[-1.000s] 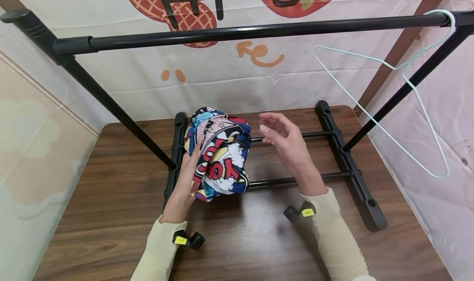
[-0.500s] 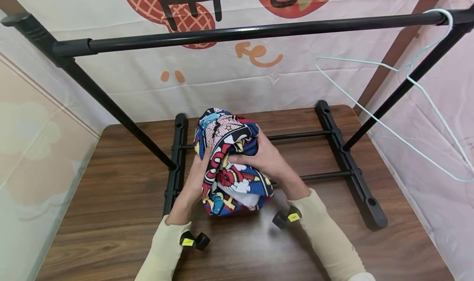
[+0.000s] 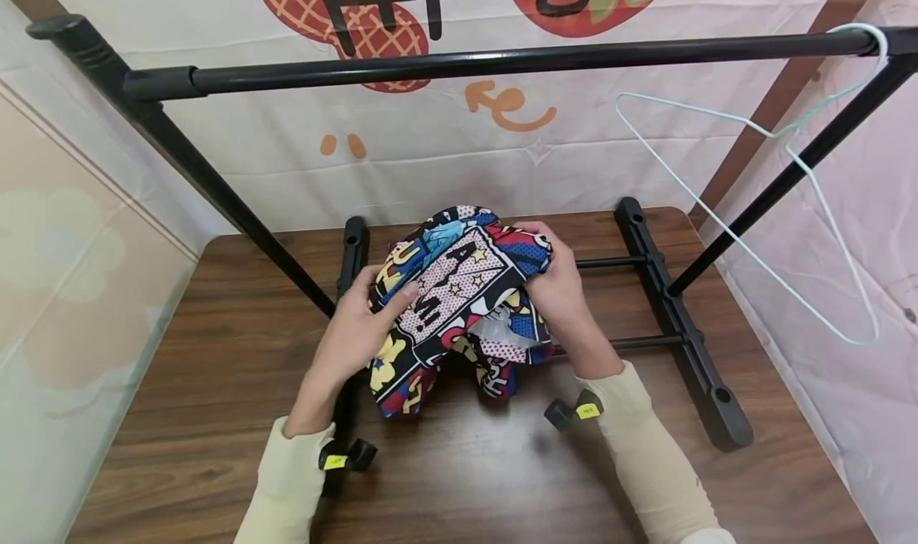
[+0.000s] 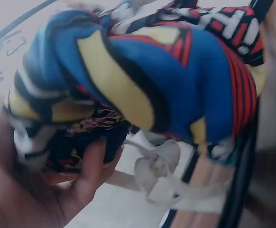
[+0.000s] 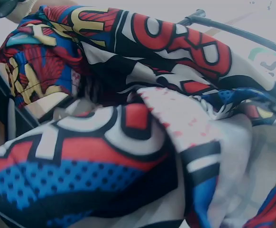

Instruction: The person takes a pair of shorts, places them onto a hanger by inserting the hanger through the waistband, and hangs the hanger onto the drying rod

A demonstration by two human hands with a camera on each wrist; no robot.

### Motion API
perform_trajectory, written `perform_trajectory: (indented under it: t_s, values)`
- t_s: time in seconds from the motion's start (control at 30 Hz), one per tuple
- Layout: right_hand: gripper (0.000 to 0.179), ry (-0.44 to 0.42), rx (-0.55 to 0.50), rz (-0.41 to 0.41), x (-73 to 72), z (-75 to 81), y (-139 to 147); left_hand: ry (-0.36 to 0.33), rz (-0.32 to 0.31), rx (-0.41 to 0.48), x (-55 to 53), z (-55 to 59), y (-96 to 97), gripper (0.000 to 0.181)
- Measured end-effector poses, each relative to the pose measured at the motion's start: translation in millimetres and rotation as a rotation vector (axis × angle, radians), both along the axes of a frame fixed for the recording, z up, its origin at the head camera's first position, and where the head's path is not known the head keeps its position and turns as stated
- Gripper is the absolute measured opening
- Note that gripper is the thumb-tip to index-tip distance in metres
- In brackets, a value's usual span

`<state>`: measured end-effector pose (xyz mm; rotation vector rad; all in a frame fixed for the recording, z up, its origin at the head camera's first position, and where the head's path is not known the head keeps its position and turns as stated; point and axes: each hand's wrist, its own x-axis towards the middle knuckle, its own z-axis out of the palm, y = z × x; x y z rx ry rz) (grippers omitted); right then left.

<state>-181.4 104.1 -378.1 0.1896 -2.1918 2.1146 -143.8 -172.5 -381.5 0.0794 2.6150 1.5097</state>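
A crumpled comic-print garment [image 3: 459, 289] in blue, red, yellow and black is held up between both hands over the table. At its left side my left hand [image 3: 351, 329] grips the cloth, thumb on top of the printed panel. My right hand [image 3: 562, 289] holds the right edge, its fingers partly hidden by the fabric. Pale inner lining shows in a fold near the right hand, and two loose parts hang down below. In the left wrist view the left hand [image 4: 38, 199] pinches a bunched part of the garment [image 4: 176, 85]. Folds of the garment [image 5: 105, 156] fill the right wrist view.
A black rack stands on the wooden table [image 3: 215, 416], its top bar [image 3: 502, 58] crossing above the hands. The rack's right foot [image 3: 681, 329] lies beyond the right hand. A pale blue wire hanger [image 3: 753, 249] hangs at the bar's right end. Printed fabric walls surround the table.
The right hand, apart from the garment at first, has come in and gripped it. The hands have since moved apart, spreading the bundle wider and turning a printed panel upward. The hanger has swung.
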Motion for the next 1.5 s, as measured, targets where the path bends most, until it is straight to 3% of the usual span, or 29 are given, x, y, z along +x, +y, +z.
perform_trajectory:
  t_s: [0.1, 0.27, 0.43, 0.6, 0.7, 0.8, 0.93, 1.1, 1.2, 1.37, 1.5]
  values:
    - [0.045, -0.003, -0.024, -0.023, -0.2, 6.6, 5, 0.029, 0.025, -0.028, -1.4, 6.1, -8.9, 0.077]
    - [0.047, 0.069, -0.062, -0.049, -1.2, 16.6, 12, 0.058, 0.033, -0.058, -0.2, 9.4, -16.9, 0.075]
    - [0.048, 0.163, -0.132, 0.006, -2.2, 26.9, 17, 0.027, 0.011, -0.067, 4.1, 11.2, -16.9, 0.08]
    - [0.054, 0.241, -0.217, 0.075, -4.3, 37.7, 14, 0.081, 0.007, -0.049, 4.3, 16.8, -10.1, 0.083]
    - [0.055, 0.245, -0.249, 0.095, -2.5, 39.0, 12, 0.145, -0.034, -0.007, 5.6, 18.7, -2.1, 0.085]
    - [0.055, 0.235, -0.27, 0.113, -0.5, 37.2, 9, 0.247, -0.121, 0.035, 6.3, 17.5, 10.9, 0.089]
    - [0.053, 0.229, -0.282, 0.157, 1.1, 34.2, 3, 0.361, -0.219, 0.071, 4.0, 12.7, 31.7, 0.11]
    - [0.056, 0.198, -0.273, 0.207, 2.5, 30.1, -3, 0.403, -0.231, 0.113, -1.9, 2.4, 54.5, 0.132]
    - [0.055, 0.156, -0.261, 0.202, 2.6, 30.0, -2, 0.358, -0.179, 0.144, -4.1, -3.3, 59.7, 0.121]
    - [0.052, 0.089, -0.128, 0.121, -1.9, 34.8, 16, 0.208, -0.085, 0.181, -5.4, -3.5, 47.6, 0.063]
    - [0.044, 0.141, -0.011, -0.008, -7.2, 35.3, 38, 0.135, -0.025, 0.372, -4.5, 1.3, 32.1, 0.039]
